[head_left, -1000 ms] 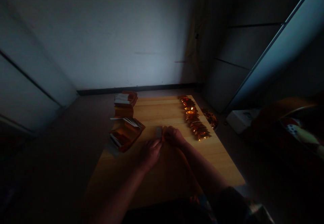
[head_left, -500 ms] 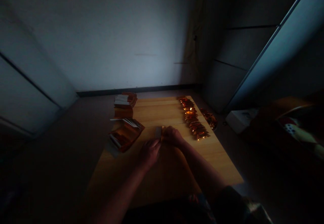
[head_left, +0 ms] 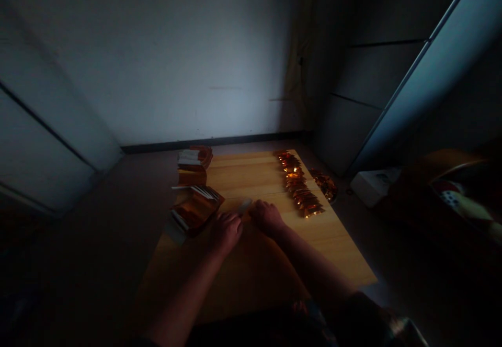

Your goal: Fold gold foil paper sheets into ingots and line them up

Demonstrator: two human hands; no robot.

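Note:
Between my two hands, low over the wooden table [head_left: 251,171], is a small sheet of foil paper [head_left: 245,204], pale on the part that shows, with a dim orange edge. My left hand [head_left: 227,227] is closed on its near left side, fingers curled. My right hand [head_left: 267,217] is closed at its right edge; the fingertips are mostly hidden in shadow. To the left lies a loose stack of orange-gold foil sheets [head_left: 202,208] with white edges. A row of folded gold foil pieces [head_left: 297,182] runs along the table's right side.
Another stack of foil sheets [head_left: 192,171] lies at the far left corner. Beyond the right edge, lower down, is a heap of shiny gold pieces [head_left: 324,186]. A white box [head_left: 371,187] stands on the floor at right. A wall [head_left: 188,75] rises behind the table.
The sheet between my hands has turned from upright to slanting. My left hand has shifted slightly left and up, and the hands are a little farther apart.

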